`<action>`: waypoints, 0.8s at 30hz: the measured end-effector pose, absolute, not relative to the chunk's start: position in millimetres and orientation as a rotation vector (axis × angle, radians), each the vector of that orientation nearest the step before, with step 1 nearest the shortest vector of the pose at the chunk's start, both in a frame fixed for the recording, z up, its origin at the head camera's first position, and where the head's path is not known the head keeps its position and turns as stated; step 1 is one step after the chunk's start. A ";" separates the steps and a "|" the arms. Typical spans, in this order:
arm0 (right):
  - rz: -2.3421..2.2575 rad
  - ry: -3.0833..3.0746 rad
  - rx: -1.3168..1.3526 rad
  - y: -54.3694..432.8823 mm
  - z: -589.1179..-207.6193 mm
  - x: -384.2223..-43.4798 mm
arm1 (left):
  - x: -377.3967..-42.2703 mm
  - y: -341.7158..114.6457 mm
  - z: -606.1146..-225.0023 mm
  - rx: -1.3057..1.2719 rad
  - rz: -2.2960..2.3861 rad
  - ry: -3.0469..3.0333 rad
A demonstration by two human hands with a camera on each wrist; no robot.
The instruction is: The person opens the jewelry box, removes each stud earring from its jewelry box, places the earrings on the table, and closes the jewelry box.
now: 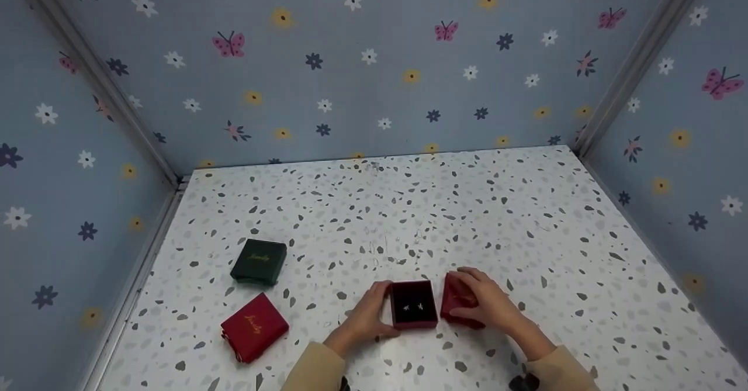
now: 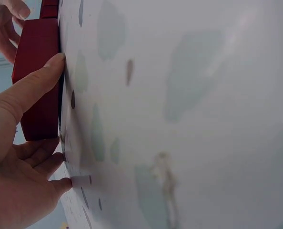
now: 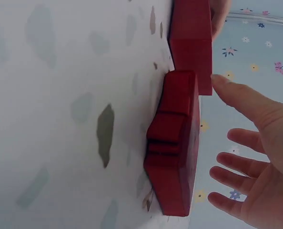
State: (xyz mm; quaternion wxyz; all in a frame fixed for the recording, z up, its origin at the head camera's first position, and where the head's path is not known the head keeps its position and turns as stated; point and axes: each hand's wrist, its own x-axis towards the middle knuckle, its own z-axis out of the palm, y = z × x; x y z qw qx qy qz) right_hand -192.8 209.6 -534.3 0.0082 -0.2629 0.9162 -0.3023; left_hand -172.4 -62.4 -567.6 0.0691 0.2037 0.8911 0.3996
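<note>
A small red jewelry box (image 1: 414,324) lies uncovered on the table, a pair of small shiny earrings (image 1: 413,307) on its black lining. My left hand (image 1: 367,315) holds the box at its left side, thumb (image 2: 41,78) along the near wall and fingers around the far corner. Just right of the box rests a red lid-like piece (image 3: 172,143) with folds along its side. Over this piece is my right hand (image 1: 488,303), its fingers spread and fairly straight. In the right wrist view these fingers stand apart from it, the thumb tip close to the jewelry box's edge.
To the left lie a dark green box (image 1: 259,261) and a red box (image 1: 255,328), both with gold lettering. The speckled white table (image 1: 374,215) is bounded by blue flowered panels (image 1: 350,75) at the back and both sides.
</note>
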 end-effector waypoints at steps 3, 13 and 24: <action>-1.004 2.871 -0.793 204.3 -532.5 -192.1 | -172.8 -62.4 -568.1 0.618 1.214 2.680; -1.177 2.887 -0.784 186.0 -535.2 -190.7 | -173.1 -61.8 -567.9 0.641 1.245 2.679; -1.269 2.880 -0.782 168.9 -542.8 -191.4 | -173.2 -61.5 -566.9 0.604 1.238 2.677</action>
